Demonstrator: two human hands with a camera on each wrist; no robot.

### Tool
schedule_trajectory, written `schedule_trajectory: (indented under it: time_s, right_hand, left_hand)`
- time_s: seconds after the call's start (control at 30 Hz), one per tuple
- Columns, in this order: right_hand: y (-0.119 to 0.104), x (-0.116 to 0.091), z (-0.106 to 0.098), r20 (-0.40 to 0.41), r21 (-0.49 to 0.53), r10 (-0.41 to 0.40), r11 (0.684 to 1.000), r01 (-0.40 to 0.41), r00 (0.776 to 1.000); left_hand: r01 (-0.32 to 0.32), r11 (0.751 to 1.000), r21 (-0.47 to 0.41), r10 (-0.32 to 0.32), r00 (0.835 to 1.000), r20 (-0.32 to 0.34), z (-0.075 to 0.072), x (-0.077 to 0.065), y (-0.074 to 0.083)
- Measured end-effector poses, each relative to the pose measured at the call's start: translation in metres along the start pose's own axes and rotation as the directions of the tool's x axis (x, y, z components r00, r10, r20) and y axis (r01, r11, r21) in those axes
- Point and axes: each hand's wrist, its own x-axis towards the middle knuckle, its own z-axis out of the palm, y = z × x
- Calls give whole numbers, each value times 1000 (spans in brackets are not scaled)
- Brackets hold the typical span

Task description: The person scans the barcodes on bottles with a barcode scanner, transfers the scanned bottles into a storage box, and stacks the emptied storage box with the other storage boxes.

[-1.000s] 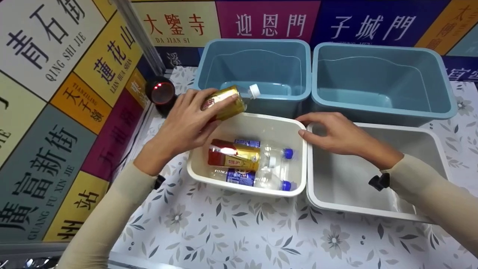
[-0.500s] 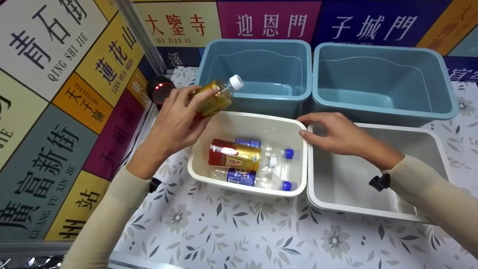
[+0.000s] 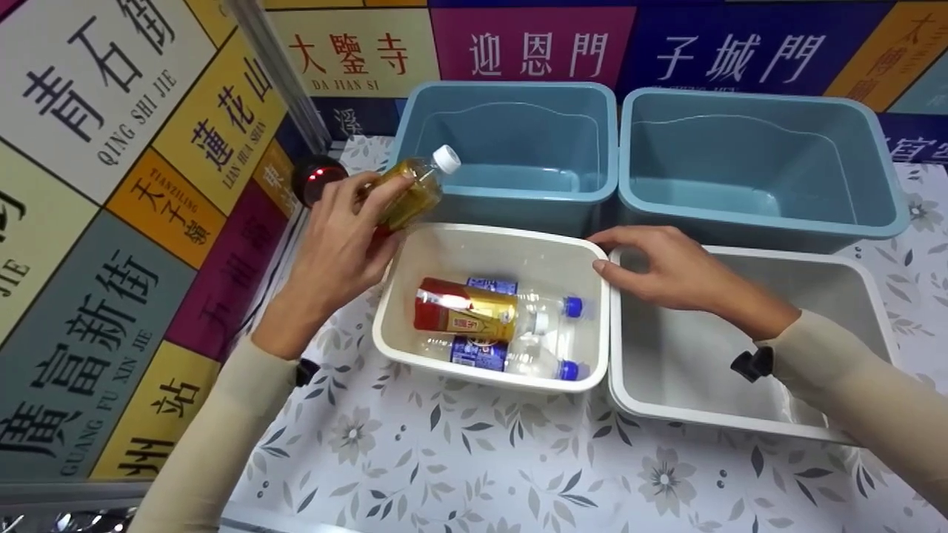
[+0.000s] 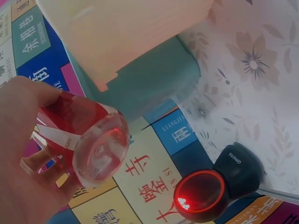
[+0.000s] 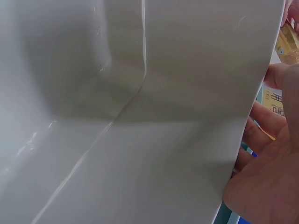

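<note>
My left hand (image 3: 337, 240) grips a drink bottle (image 3: 411, 196) with a red and gold label, tilted, white cap up and to the right. It is above the back left corner of the left white bin (image 3: 474, 253). In the left wrist view the bottle's clear base (image 4: 103, 147) faces the black scanner (image 4: 201, 193), apart from it. Inside that bin lie another red and gold bottle (image 3: 463, 307) and two clear bottles (image 3: 478, 354) with blue caps and labels. My right hand (image 3: 666, 270) holds the bin's back right rim corner between thumb and fingers.
Behind stand two blue bins, left (image 3: 511, 133) and right (image 3: 748, 163). A second white bin (image 3: 689, 355) adjoins the left one, under my right forearm. The scanner, lit red, stands at the back left near the sign-covered wall (image 3: 96, 296). A floral cloth (image 3: 474, 459) covers the table.
My left hand has carried the bottle left toward the scanner, turning its cap further upward. The right hand and the bottles in the bin have stayed put.
</note>
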Motion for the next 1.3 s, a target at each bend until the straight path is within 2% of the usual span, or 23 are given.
schedule_trajectory:
  time_s: [0.2, 0.5, 0.73, 1.0, 1.3]
  right_hand:
    - [-1, -2, 0, -23, -4, -10, 1000, 10, 1000]
    - [-2, -4, 2, -25, -5, 13, 1000, -13, 1000]
    - [0, -5, 3, -37, -16, 24, 1000, -25, 999]
    - [1, -6, 6, -47, -25, 30, 999, -31, 998]
    - [-1, -6, 5, -55, -20, 26, 999, -27, 998]
  left_hand:
    - [37, 999, 37, -36, 999, -29, 5, -2, -6]
    - [117, 993, 14, -117, 993, -24, 7, -7, -14]
    - [187, 981, 43, -185, 982, -45, 9, -7, -27]
    - [236, 971, 40, -230, 966, -116, 14, -10, -48]
    - [302, 952, 51, -296, 950, -102, 18, -10, -59]
